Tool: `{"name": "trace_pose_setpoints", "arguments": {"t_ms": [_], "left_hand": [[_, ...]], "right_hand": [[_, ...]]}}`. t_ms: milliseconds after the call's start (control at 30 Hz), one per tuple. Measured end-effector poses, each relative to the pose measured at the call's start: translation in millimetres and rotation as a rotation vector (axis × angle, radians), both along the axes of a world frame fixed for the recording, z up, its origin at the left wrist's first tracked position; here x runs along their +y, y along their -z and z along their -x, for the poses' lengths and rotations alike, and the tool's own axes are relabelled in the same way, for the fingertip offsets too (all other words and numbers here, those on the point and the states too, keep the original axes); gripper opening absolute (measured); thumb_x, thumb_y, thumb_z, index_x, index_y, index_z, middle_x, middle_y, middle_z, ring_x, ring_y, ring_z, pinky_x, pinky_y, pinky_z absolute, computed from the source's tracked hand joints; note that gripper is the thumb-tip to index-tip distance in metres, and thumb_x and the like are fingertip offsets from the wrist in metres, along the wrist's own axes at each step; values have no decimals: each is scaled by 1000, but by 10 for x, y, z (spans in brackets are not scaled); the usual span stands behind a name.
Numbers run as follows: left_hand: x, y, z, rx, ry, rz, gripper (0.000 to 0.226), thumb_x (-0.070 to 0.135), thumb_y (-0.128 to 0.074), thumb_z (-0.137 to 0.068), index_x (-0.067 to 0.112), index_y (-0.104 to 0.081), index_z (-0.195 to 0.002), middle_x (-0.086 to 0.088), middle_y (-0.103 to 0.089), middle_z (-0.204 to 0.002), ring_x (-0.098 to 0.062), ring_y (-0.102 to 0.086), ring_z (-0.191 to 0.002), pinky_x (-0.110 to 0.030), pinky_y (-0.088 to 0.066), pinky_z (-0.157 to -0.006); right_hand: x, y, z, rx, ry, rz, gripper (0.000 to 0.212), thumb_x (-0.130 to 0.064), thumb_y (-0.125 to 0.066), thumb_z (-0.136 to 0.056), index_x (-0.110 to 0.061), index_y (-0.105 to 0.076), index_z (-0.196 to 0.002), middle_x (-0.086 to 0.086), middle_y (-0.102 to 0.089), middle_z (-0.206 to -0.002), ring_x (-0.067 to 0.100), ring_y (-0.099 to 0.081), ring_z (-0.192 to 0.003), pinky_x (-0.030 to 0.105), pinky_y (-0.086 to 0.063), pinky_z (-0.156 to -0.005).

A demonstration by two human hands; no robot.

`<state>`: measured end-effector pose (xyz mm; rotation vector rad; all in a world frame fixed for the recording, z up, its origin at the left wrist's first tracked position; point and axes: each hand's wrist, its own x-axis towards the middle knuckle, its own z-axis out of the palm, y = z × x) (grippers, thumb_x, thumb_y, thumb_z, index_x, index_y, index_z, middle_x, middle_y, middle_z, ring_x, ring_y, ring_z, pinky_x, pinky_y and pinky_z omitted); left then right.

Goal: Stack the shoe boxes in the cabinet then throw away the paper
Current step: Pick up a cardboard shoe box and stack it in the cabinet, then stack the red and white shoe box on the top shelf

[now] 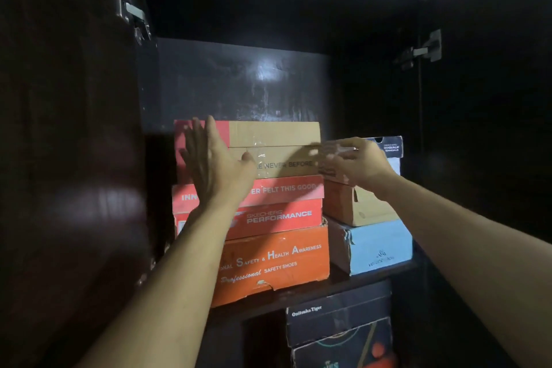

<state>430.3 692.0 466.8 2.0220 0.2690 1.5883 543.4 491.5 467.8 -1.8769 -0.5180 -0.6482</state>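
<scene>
1. Topping the left stack on the cabinet shelf (298, 293), we see a tan and red shoe box (277, 140), resting on a red Skechers box (268, 206), which sits on an orange safety-shoes box (274, 263).
2. Our left hand (212, 161) lies flat and spread against the top box's front left part, fingers unclenched, gripping nothing.
3. Our right hand (355, 158) is blurred at the box's right front corner; we cannot tell whether it grasps anything.
4. Just beside this stack stands another: a light blue box (379, 248) below, a tan box (358, 206) on it, a dark box (391, 146) higher behind.
5. Under the shelf sits a dark Onitsuka Tiger box (337, 317).
6. Cabinet doors (59, 158) hang open on both sides.
</scene>
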Motion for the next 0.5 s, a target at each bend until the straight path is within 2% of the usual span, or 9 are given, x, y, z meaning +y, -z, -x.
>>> {"name": "trace_pose_setpoints", "arguments": {"t_ms": [67, 133, 200, 267, 333, 433, 500], "left_hand": [[-240, 74, -44, 62, 107, -41, 67, 20, -70, -80, 12, -44, -142, -9, -39, -151, -26, -27, -142, -42, -22, -117], [-520, 158, -64, 170, 265, -55, 51, 21, -70, -80, 14, -58, -129, -6, -57, -135, -24, -48, -127, -34, -38, -107], [-831, 254, -64, 278, 429, -73, 40, 20, -71, -79, 15, -65, -119, -1, -65, -123, -19, -58, -116, -24, -43, -97], [-1128, 364, -108, 374, 552, -91, 37, 18, -74, -78, 15, -68, -114, 1, -68, -113, -17, -62, -109, -23, -45, -92], [-1459, 493, -179, 472, 637, -123, 38, 20, -77, -76, 15, -68, -112, 1, -68, -110, -18, -63, -104, -28, -50, -92], [-2019, 721, -293, 608, 754, -234, 36, 24, -79, -76, 14, -67, -109, -2, -67, -109, -21, -63, -99, -35, -51, -88], [-2410, 892, -373, 721, 826, -336, 39, 30, -79, -77, 15, -66, -110, -2, -66, -110, -19, -60, -97, -34, -49, -83]], "right_hand": [[-249, 56, 144, 66, 7, 57, 38, -26, -70, -85, -19, -60, -121, 5, -71, -104, 23, -70, -90, 45, -60, -79], [-530, 116, 264, 139, 39, 123, 45, -28, -70, -86, -15, -58, -127, 1, -71, -95, 22, -72, -87, 45, -61, -76], [-840, 183, 401, 171, 77, 207, 48, -32, -71, -86, -12, -58, -127, 5, -72, -95, 20, -73, -82, 43, -62, -73], [-1168, 266, 525, 200, 109, 259, 45, -33, -73, -85, -10, -61, -122, 7, -72, -96, 20, -74, -79, 41, -63, -69], [-1526, 366, 657, 227, 154, 292, 38, -31, -75, -84, -11, -65, -115, 6, -72, -94, 19, -74, -77, 36, -63, -65], [-2112, 558, 839, 280, 200, 336, 33, -29, -74, -85, -9, -67, -111, 9, -73, -93, 19, -74, -81, 39, -63, -69], [-2516, 726, 963, 330, 238, 366, 34, -28, -73, -86, -8, -67, -112, 10, -72, -96, 16, -74, -81, 39, -63, -71]]}}
